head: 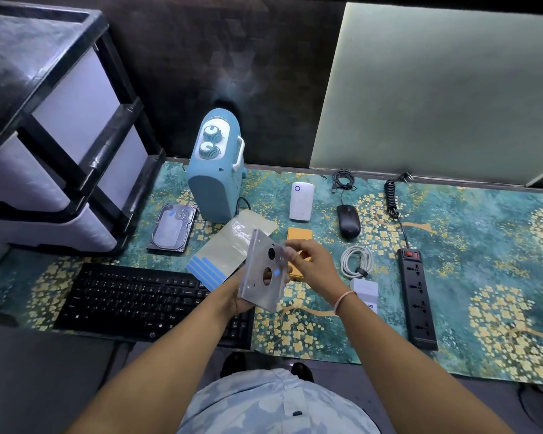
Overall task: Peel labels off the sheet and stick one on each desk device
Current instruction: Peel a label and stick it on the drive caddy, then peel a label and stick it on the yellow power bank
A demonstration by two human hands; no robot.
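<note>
My left hand holds a grey metal bracket plate with two round holes, tilted up above the desk. A small blue label sits on the plate near its right edge. My right hand touches the plate's upper right edge with its fingertips. The label sheet lies on the mat behind the plate, with several blue strips left at its near end. A hard drive at the left carries a blue label.
A black keyboard lies front left and a blue heater stands behind. On the mat sit a white adapter, black mouse, orange pad, white cable, white charger and power strip. A drawer unit fills the left.
</note>
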